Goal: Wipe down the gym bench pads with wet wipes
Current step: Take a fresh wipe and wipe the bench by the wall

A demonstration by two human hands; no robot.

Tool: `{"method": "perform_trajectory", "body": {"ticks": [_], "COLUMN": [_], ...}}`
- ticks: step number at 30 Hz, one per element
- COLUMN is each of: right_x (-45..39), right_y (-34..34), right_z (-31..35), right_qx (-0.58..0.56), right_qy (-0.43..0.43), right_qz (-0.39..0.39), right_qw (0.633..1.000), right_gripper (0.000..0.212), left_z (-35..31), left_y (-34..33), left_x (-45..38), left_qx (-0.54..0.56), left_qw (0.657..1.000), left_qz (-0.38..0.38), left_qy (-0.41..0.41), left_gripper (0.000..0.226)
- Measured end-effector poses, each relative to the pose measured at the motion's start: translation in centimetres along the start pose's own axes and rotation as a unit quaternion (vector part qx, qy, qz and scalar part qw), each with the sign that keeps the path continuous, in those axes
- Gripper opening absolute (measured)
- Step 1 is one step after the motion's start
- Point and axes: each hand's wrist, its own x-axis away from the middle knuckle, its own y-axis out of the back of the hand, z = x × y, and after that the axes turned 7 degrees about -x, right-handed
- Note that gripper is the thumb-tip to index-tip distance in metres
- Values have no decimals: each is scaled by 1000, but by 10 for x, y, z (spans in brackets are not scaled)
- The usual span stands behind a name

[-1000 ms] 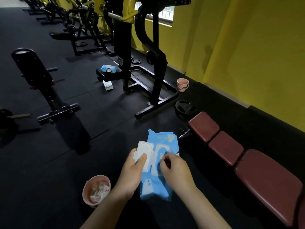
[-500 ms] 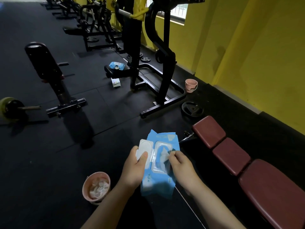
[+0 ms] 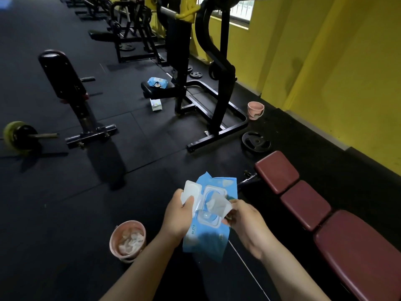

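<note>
Wipes pack (image 3: 208, 233) is held in the air beside the bench pads (image 3: 303, 205): the left hand (image 3: 176, 216) grips it and keeps the lid back, so the right hand (image 3: 244, 216) can pinch a wet wipe (image 3: 217, 205) and draw it out.

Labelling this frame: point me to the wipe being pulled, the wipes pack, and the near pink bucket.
wipe (image 3: 218, 204), head view, middle of the sheet.
wipes pack (image 3: 206, 240), head view, lower blue face.
near pink bucket (image 3: 114, 237), head view, left rim.
</note>
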Motion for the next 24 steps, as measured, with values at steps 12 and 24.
{"method": "perform_trajectory", "body": {"ticks": [12,24], "right_x": [-1,1], "right_y": [13,4], "right_z": [-11,6], "right_qx": [208,-110], "right_qy": [165,52], "right_qz": [-63,-28], "right_qw": [962,992], "right_gripper": [20,44], "left_z": [-20,-5], "left_y": [8,4], "left_x": [11,1], "left_qx": [0,88], "left_qw": [999,995], "left_qz": [-31,-20], "left_qy": [-39,40], "left_gripper": [19,13]}}
